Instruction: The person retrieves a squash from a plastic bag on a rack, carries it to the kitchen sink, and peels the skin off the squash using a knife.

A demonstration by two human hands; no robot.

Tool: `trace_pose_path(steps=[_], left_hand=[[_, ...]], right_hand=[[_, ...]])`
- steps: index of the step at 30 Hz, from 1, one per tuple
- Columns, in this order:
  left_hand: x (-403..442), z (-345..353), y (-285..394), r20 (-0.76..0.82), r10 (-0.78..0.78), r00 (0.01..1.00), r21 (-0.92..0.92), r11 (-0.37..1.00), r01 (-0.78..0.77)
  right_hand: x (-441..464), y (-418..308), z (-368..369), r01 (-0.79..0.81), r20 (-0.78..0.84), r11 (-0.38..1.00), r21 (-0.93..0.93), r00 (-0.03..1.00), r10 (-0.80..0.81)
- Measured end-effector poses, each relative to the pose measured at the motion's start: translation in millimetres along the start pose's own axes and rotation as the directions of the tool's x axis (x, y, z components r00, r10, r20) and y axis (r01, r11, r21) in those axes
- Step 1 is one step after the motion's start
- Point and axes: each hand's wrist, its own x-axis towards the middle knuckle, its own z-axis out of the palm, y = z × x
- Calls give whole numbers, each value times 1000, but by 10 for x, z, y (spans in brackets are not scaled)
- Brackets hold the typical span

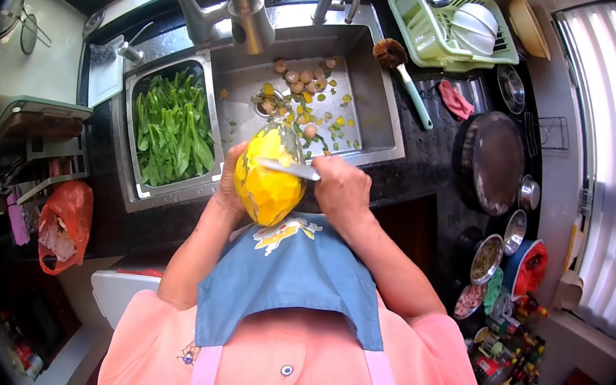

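Note:
My left hand [229, 181] is closed around the side of a large yellow pumpkin [269, 192], held at the sink's front edge. Most of its surface is pared down in flat facets, while grey-green skin still covers the far end. In my right hand [344, 188] is a knife [289, 169], its blade lying across the pumpkin's upper part. My fingers hide the handle. Beneath and beyond, yellow and green peelings [308, 99] are scattered over the bottom of the steel sink [379, 86], along with several round, pale-brown items [305, 78] that look like eggshells.
Leafy greens [170, 125] fill a basin at the sink's left. The faucet [251, 28] rises behind. At right are a brush [406, 81], a dish rack [448, 56], a round dark pan [492, 161] and metal bowls [487, 259]. A red plastic bag [64, 228] hangs at left.

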Motion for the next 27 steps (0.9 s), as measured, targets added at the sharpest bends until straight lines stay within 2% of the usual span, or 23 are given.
trace_pose_path(steps=[1, 2, 3, 5, 8, 12, 15, 17, 18, 21, 22, 25, 27], left_hand=[[-3, 4, -3, 4, -7, 1000, -1, 1000, 7], [16, 12, -1, 13, -5, 1000, -2, 1000, 5], [16, 10, -12, -10, 16, 1000, -7, 1000, -16], [1, -4, -34, -61, 39, 997, -10, 999, -40], [-29, 95, -28, -26, -14, 1000, 15, 1000, 15], [41, 118, -5, 36, -42, 998, 37, 998, 41], [43, 4, 9, 24, -48, 999, 69, 997, 46], [32, -60, -1, 37, -61, 997, 84, 995, 58], [20, -19, -12, 21, -22, 1000, 93, 996, 20], [-52, 61, -42, -107, -36, 994, -57, 998, 30], [-11, 23, -38, -69, -24, 997, -63, 998, 20], [115, -11, 3, -85, 9, 996, -59, 998, -14], [50, -2, 3, 32, -48, 998, -14, 999, 48]], right_hand=[[15, 62, 63, -17, -42, 1000, 3, 999, 17], [48, 146, 76, -156, 65, 988, -8, 986, 156], [51, 311, 124, -242, 152, 968, 68, 961, 230], [18, 411, 99, -224, 156, 972, 77, 965, 210], [29, 81, -119, -104, 106, 991, 82, 990, 95], [95, -102, -161, -15, 128, 1000, -22, 992, 18], [154, 39, 0, -119, 80, 991, -61, 989, 123], [250, 545, 147, -332, 258, 942, -51, 907, 333], [236, 557, 63, -327, 260, 938, 111, 921, 291], [148, 392, -78, -326, 319, 902, 284, 919, 232], [158, 297, -125, -360, 312, 878, 316, 913, 262], [122, 210, -111, -228, 125, 937, 265, 972, 201], [58, 116, -177, -170, 97, 974, 149, 983, 157]])
